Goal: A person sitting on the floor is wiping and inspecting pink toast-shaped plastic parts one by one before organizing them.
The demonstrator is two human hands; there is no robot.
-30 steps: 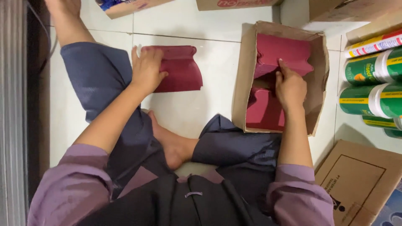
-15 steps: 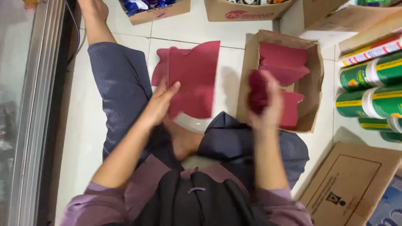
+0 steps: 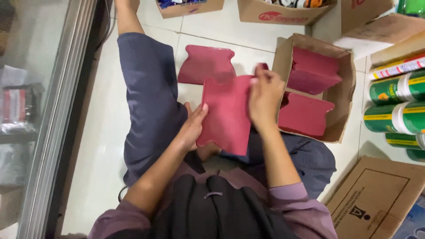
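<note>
Over the lap, both hands now grip one dark red flat piece (image 3: 226,113), left hand (image 3: 193,126) at its near-left edge, right hand (image 3: 264,95) pinching its far-right corner, lifted since a moment ago from the open cardboard box (image 3: 341,95) at right, while another red piece (image 3: 206,64) lies on the floor beyond.

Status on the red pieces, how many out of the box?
Done: one red piece lies on the floor. In hand: a second red piece, left hand on its edge, right hand at its top. Left: at least two red pieces in the open cardboard box.
</note>
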